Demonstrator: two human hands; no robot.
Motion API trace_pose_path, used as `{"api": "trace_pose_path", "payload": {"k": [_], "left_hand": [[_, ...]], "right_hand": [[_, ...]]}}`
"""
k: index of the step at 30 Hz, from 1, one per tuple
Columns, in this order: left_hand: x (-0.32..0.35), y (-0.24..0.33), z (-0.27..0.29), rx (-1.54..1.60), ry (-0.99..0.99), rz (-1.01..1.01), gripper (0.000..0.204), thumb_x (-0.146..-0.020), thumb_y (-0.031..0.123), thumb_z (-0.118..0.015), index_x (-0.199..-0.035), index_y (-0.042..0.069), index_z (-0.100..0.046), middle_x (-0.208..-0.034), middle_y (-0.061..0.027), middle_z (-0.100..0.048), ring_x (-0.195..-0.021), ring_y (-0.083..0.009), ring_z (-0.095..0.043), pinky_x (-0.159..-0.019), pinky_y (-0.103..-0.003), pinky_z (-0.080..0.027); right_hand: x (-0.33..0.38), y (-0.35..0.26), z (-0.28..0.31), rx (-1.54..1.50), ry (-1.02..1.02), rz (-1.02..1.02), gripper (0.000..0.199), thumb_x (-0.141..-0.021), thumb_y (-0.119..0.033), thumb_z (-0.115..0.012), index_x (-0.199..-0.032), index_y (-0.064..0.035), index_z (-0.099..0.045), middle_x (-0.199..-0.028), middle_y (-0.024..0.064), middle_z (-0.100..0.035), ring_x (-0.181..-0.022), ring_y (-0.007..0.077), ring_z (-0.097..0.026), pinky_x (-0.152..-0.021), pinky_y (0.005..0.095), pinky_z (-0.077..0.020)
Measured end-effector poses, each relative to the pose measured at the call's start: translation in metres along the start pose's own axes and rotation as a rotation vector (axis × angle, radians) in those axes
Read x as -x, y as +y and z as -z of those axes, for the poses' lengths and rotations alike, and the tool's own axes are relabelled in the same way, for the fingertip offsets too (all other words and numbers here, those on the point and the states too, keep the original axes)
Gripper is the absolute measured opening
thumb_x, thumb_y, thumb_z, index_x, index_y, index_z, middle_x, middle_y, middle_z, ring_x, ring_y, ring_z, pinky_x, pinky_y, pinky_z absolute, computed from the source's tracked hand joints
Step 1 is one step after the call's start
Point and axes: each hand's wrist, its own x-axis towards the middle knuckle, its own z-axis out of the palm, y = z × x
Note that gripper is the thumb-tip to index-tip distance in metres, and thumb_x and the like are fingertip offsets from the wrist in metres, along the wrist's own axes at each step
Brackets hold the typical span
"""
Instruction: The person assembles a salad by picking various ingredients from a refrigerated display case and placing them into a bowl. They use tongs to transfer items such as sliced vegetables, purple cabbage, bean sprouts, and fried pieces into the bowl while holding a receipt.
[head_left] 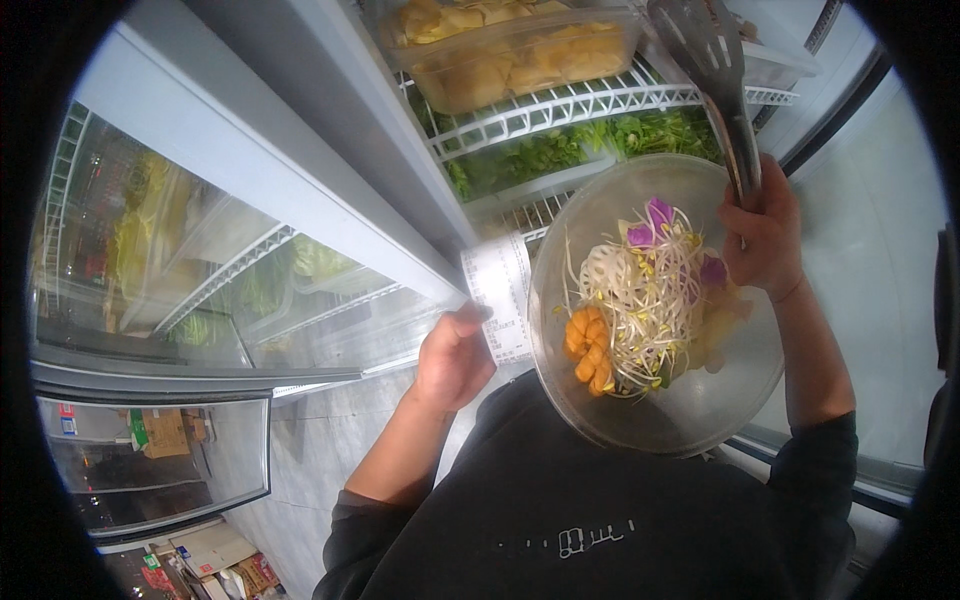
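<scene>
My left hand (455,355) is closed with its thumb pressed on a white paper receipt (500,290), right at the left rim of a large clear round bowl (680,430). Whether the fingers also grip the bowl is hidden. The bowl holds pale bean sprouts (645,300), a lotus root slice, purple leaves (655,222) and orange pieces (590,350). My right hand (762,235) is shut on the handle of grey metal tongs (712,55), which point up toward the open fridge shelves above the bowl.
A clear tub of yellow pieces (510,55) sits on a white wire shelf (600,100). Green leafy vegetables (560,150) lie on the shelf below. A grey fridge frame (300,140) and a glass door (200,270) stand left. Cardboard boxes (215,555) lie on the floor.
</scene>
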Motion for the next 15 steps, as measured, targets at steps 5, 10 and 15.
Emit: {"api": "trace_pose_path", "payload": {"k": [5,10,15], "left_hand": [[0.0007,0.0014,-0.0016,0.005,-0.015,0.009,0.060,-0.082,0.030,-0.047,-0.134,0.000,-0.045,-0.131,-0.0150,-0.055,-0.121,-0.0296,-0.052,-0.104,-0.045,-0.038],[0.0004,0.0025,-0.0016,0.096,-0.099,-0.004,0.050,-0.089,0.024,-0.047,-0.132,-0.003,-0.046,-0.131,-0.0147,-0.054,-0.121,-0.0269,-0.052,-0.104,-0.042,-0.039],[0.0001,0.0039,-0.0030,0.112,-0.122,0.004,0.051,-0.089,0.024,-0.047,-0.132,-0.003,-0.046,-0.131,-0.0149,-0.054,-0.121,-0.0270,-0.052,-0.104,-0.042,-0.038]], "right_hand": [[0.0014,0.0001,0.0004,-0.043,-0.029,-0.052,0.018,-0.056,0.002,-0.057,-0.071,-0.0038,-0.063,-0.108,0.0184,-0.054,-0.071,0.0238,-0.058,-0.061,0.0302,-0.0475],[-0.0004,-0.0005,0.0015,-0.005,-0.037,-0.020,0.016,-0.057,0.003,-0.057,-0.070,-0.0037,-0.063,-0.108,0.0183,-0.054,-0.074,0.0259,-0.059,-0.063,0.0307,-0.0484],[-0.0045,-0.0023,0.0013,-0.012,0.006,0.025,0.015,-0.059,0.004,-0.057,-0.071,-0.0030,-0.063,-0.107,0.0176,-0.054,-0.076,0.0256,-0.059,-0.064,0.0301,-0.0481]]}}
